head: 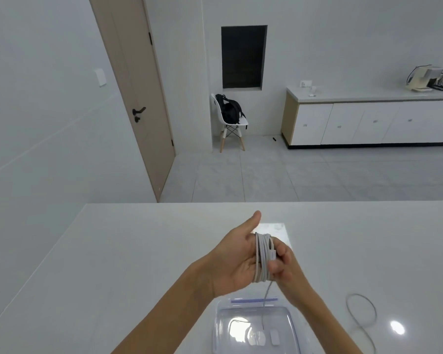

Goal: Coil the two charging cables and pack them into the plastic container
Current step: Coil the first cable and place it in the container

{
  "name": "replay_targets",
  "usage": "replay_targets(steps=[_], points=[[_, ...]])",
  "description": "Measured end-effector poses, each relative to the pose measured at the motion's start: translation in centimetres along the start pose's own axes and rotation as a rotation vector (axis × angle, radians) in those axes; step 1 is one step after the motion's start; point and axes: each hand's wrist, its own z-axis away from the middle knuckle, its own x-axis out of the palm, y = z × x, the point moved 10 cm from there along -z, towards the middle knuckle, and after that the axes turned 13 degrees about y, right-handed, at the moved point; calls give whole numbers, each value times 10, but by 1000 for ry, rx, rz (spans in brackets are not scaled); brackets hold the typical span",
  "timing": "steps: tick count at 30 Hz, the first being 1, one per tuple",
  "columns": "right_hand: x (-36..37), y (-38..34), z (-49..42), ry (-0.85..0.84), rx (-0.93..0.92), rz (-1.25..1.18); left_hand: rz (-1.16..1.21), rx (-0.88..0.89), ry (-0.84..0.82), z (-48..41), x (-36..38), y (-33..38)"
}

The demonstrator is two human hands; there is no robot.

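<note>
Cable (pixel 262 259) wound round left hand (pixel 234 256), right hand (pixel 284 267) pinching it, container (pixel 281 315) below

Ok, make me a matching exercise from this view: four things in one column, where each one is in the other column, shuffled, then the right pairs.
Things:
1. coiled white cable
2. loose cable
3. plastic container
4. black backpack

Places:
A. on the white chair
B. lying on the table, right of the container
C. wound round the left hand, gripped by the right hand
D. on the table, below both hands

Pairs: 1-C, 2-B, 3-D, 4-A
</note>
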Motion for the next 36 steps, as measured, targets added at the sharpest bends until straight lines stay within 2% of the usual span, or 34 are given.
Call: replay_targets(steps=[2, 4, 8, 10, 12, 15, 17, 20, 24, 27, 31, 33, 34, 36], points=[[0, 21, 18, 19, 81, 62, 56, 15, 24, -1, -11, 9], [4, 28, 39, -31, 73, 192, 123, 81, 82, -4, -25, 23], [-1, 9, 64, -98, -71, 485, 261, 218, 227, -14, -52, 33], [-3, -2, 67, -185, -165, 768, 309, 229, 270, -19, -54, 22], [-3, -6, 69, -272, -215, 948, 464, 223, 279, -23, -51, 15], [3, -4, 70, -313, -171, 932, 820, 179, 252, -26, -51, 16], [7, -1, 73, -308, -201, 951, 933, 153, 243, -25, -53, 18], [-2, -19, 72, -200, -303, 964, 846, 105, 246, -23, -49, 8], [-8, -77, 74, -44, -683, 1060, 619, 103, 270, -18, -40, -8], [-5, -103, 74, -40, -830, 1134, 427, 149, 300, -11, -31, -8], [-1, -121, 77, -88, -945, 1175, 48, 238, 303, 4, -16, 4], [1, -126, 80, -96, -969, 1158, 71, 244, 297, 7, -13, 9], [1, -129, 82, -98, -973, 1136, 168, 207, 287, 6, -14, 10], [0, -132, 87, -103, -947, 1075, 537, 51, 219, 4, -14, 8]])
